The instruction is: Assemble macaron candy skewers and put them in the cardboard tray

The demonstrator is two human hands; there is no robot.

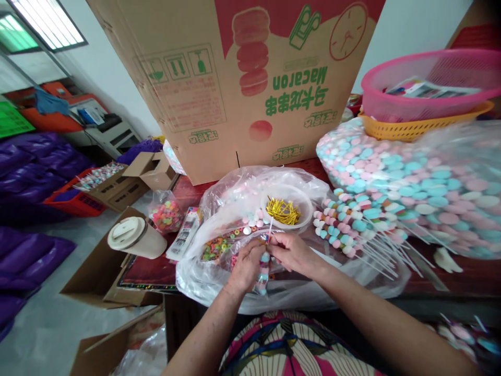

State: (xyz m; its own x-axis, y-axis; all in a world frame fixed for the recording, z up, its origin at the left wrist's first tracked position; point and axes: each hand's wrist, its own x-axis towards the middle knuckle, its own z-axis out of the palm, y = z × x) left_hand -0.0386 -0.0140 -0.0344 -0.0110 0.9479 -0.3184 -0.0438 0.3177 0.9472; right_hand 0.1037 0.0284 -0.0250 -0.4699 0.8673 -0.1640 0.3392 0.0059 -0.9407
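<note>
The person's lap in a bright striped dress [289, 344] is closest, and both arms reach out from it. The left hand [246, 267] is curled shut around a candy stick [264, 269], a thin white stick with pink, white and blue round sweets on it. It sits just over the near edge of the desk [450, 277], above a clear plastic bag [203, 277]. The right hand [291, 251] pinches the top of the same stick with its fingertips closed, where a small colored ring sweet seems to sit.

To do this well, I think the left hand should hold the stick still and straight while the right hand pushes each sweet on through its middle, softly, so it does not crack.

Just past the hands is a white bowl [303, 201] of gold twist ties [282, 211]. Loose ring candies [215, 248] lie in the bag. To the right, finished sticks [352, 224] lie in a row beside 1 big bag of sweets [410, 183].

The big cardboard box [250, 78] behind is upside down. It reads "Macaron" in green, with Chinese words under it that I cannot read well. A cup with a lid [135, 236] stands at the left.
</note>
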